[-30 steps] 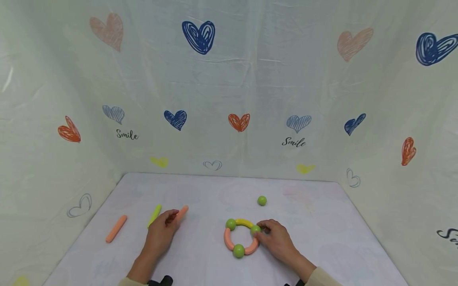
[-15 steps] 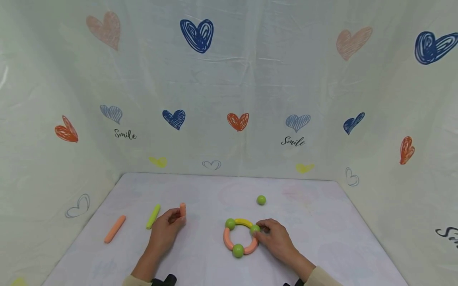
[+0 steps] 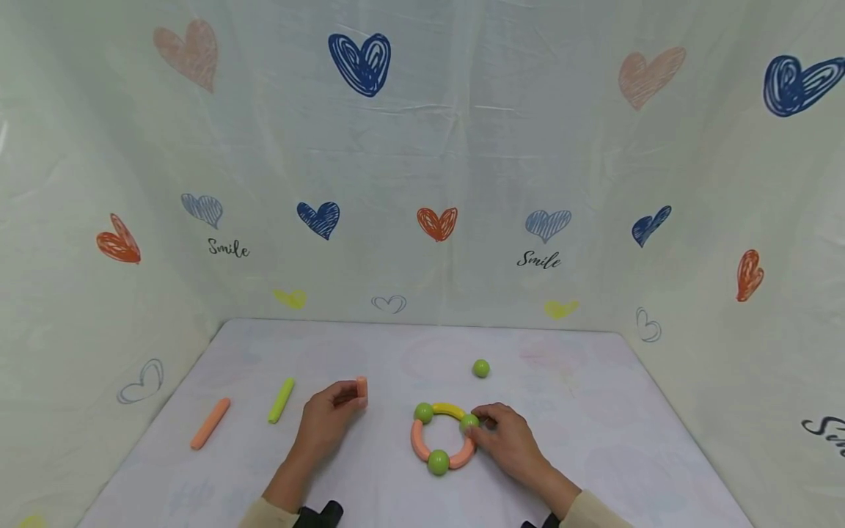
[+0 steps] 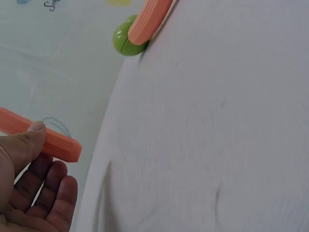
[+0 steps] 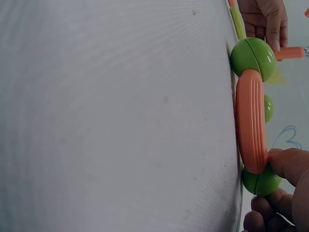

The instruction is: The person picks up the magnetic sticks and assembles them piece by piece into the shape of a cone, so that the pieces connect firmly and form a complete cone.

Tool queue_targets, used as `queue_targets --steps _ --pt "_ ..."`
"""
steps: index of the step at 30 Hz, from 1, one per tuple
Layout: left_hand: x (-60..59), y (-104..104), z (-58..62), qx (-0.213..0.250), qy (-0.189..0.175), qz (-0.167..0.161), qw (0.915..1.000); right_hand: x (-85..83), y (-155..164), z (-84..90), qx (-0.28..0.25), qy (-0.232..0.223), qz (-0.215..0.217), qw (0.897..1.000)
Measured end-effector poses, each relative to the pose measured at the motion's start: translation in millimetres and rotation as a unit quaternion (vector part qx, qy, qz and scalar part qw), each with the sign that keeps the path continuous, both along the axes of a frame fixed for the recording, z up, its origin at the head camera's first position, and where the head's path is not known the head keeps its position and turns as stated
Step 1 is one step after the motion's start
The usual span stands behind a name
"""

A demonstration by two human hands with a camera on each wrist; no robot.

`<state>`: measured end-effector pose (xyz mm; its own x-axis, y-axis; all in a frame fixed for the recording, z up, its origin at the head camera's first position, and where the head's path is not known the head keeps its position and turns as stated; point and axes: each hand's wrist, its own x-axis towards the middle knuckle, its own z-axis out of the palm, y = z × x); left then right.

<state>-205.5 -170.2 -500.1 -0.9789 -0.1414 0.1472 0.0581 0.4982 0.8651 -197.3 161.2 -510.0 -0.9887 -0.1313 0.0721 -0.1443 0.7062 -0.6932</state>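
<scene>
Toy ring (image 3: pixel 441 438) on white tabletop (image 3: pixel 370 484)

Both forearms end in pale cream long sleeves, the left cuff (image 3: pixel 260 515) and the right cuff (image 3: pixel 594 511) visible at the lower edge of the head view. A black device is strapped at each wrist. The left hand (image 3: pixel 326 422) and right hand (image 3: pixel 511 440) are bare, without rings or gloves

A makeshift recording booth, walled by heart-printed sheets (image 3: pixel 422 147).
</scene>
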Motion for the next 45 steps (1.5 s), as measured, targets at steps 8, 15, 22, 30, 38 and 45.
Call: queue_targets --steps 8,15,22,30,38,45 --pt "-5.4 32.1 4.1 0.018 0.016 -0.038 0.999 -1.7 -0.1 -2.1 -0.001 0.006 0.001 1.0" --pt "-11.0 62.4 8.9 0.028 0.015 -0.068 0.9972 -2.5 0.1 -3.6 -0.002 0.007 0.001 1.0" --pt "-11.6 83.6 8.9 0.023 0.003 -0.083 0.9963 -3.4 0.7 -4.7 -0.005 0.008 0.0 1.0" --pt "-9.5 88.3 6.6 0.032 0.003 -0.105 0.9939 -4.1 0.3 -6.4 -0.004 0.011 0.0 1.0" --pt "-9.4 91.7 -1.0 0.019 -0.026 -0.108 0.9937 -2.5 0.5 -4.5 -0.007 0.004 -0.003 1.0" --pt "-8.0 91.9 -7.8 -0.02 -0.023 -0.1 0.9946 -2.4 0.2 -4.3 -0.006 0.004 -0.003 1.0"
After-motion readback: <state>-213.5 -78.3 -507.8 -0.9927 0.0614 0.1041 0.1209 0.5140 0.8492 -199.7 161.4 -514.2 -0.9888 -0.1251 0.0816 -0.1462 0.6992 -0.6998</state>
